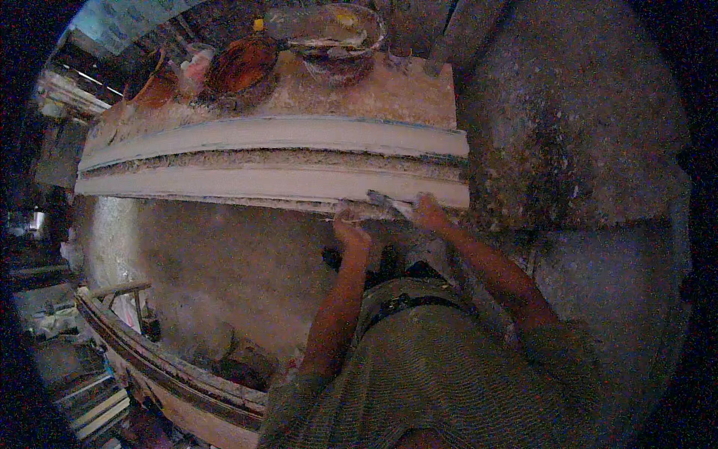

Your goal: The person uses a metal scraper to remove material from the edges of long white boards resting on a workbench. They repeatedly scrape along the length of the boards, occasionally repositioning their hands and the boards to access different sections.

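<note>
Two long, pale whitish strips lie side by side across a worn bench, a far strip (299,132) and a near strip (262,183). My right hand (430,212) is closed round a flat, scraper-like tool (389,202) over the near strip's right part. The tool's greyish end points left; its exact kind is too blurred to tell. My left hand (352,230) is at the near strip's front edge, left of the tool. Its fingers are curled, perhaps round a thin pale thing that I cannot make out.
At the bench's (407,86) back stand a wide, whitish-smeared basin (336,63) and an orange-brown bowl (243,66), with another orange-brown vessel (149,82) to the left. A long wooden piece (172,382) curves across the lower left. A stained surface (568,120) is at right.
</note>
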The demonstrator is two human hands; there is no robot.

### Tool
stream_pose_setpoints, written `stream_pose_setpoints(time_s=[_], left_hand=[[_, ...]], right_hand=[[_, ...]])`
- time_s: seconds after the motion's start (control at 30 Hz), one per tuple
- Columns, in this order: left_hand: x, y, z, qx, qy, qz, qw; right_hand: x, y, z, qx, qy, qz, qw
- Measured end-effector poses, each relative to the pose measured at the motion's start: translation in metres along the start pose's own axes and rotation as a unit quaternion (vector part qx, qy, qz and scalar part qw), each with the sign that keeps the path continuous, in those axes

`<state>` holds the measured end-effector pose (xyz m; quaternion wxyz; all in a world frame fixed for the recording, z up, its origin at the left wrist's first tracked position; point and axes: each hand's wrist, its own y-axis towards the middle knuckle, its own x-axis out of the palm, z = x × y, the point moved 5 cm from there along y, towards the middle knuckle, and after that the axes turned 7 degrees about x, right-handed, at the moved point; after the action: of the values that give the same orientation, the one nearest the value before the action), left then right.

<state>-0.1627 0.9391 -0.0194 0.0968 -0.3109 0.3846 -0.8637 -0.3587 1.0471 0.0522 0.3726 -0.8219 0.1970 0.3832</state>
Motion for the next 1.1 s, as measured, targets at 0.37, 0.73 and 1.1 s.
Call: stream_pose_setpoints(time_s=[0.37, 0.73, 1.1], left_hand=[[-0.006, 0.019, -0.006, 0.028, -0.083, -0.023, 0.996], [0.003, 0.032, 0.017, 0.019, -0.058, -0.054, 0.997], [-0.022, -0.007, 0.003, -0.127, -0.057, -0.109, 0.984]], right_hand=[[-0.028, -0.037, -0.035, -0.098, 0.007, 0.086, 0.991], [-0.017, -0.022, -0.063, -0.104, 0.004, 0.051, 0.993], [-0.171, -0.133, 0.082, -0.052, -0.158, 0.079, 0.983]])
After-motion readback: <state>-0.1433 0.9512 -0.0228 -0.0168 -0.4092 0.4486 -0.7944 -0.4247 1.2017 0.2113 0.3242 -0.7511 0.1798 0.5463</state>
